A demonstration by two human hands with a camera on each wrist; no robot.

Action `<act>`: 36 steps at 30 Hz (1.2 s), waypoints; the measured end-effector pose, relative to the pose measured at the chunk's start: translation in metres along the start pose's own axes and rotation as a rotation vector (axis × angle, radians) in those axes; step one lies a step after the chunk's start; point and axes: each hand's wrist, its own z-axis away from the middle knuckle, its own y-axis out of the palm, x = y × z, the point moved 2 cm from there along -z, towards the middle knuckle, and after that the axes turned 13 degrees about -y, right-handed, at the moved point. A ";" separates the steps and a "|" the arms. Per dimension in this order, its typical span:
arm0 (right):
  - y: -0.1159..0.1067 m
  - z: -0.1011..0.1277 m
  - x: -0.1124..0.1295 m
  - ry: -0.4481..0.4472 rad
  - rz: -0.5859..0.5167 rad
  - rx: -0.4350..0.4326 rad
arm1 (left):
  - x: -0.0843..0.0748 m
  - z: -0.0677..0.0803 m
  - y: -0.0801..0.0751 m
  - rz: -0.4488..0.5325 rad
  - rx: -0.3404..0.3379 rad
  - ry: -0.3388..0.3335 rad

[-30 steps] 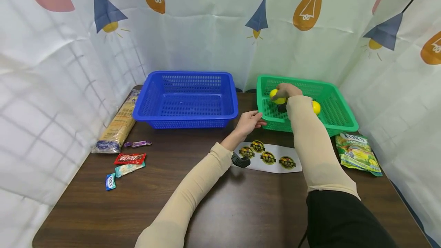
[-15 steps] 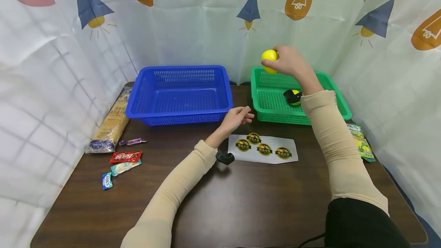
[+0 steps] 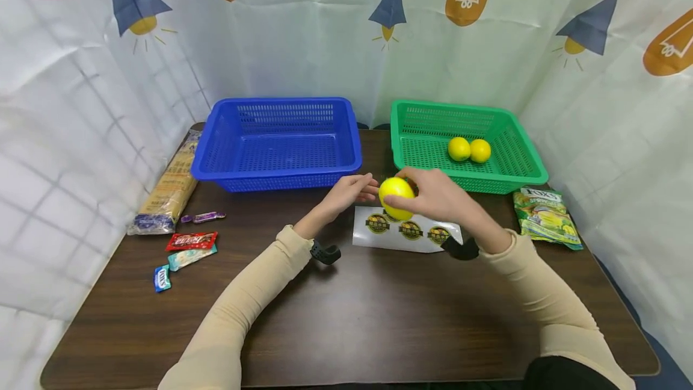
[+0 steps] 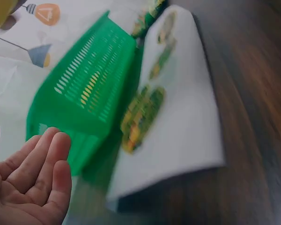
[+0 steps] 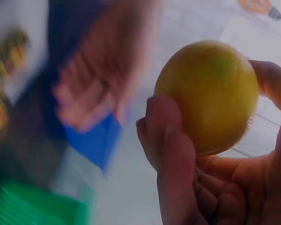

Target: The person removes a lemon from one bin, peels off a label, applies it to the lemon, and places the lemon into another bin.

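A round yellow citrus fruit (image 3: 396, 198) is gripped between the thumb and fingers of my right hand (image 3: 441, 197), above the sticker sheet. The right wrist view shows the fruit (image 5: 207, 97) up close, smooth with a faint greenish patch. My left hand (image 3: 346, 194) is beside it on the left, palm turned up, fingers loosely extended and holding nothing; the left wrist view shows this hand's fingers (image 4: 40, 171) bare. Below lies a white sheet (image 3: 379, 239) with round black-and-yellow stickers (image 3: 411, 230), partly hidden by the fruit and right hand. Two similar yellow fruits (image 3: 468, 150) sit in the green basket (image 3: 522, 161).
A blue basket (image 3: 276, 184) stands at the back left, with a long yellowish packet (image 3: 168, 188) beside it. Several small candy packets (image 3: 192, 241) lie at the left. A green Fox's bag (image 3: 547, 216) lies right of the sheet. Patterned curtains (image 3: 303, 47) enclose the table.
My right hand has lifted the fruit out of the green basket and brought it forward over the sticker sheet. My left hand has left the green basket's rim and turned palm up.
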 end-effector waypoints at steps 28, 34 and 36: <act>0.107 0.035 -0.005 -0.021 -0.032 0.212 | 0.030 -0.011 0.003 -0.663 -0.070 0.216; 0.073 0.008 -0.037 -0.005 0.018 0.112 | 0.029 -0.011 0.002 -0.672 -0.055 0.218; 0.069 -0.005 -0.052 -0.037 0.043 0.098 | 0.028 -0.011 0.001 -0.675 -0.051 0.214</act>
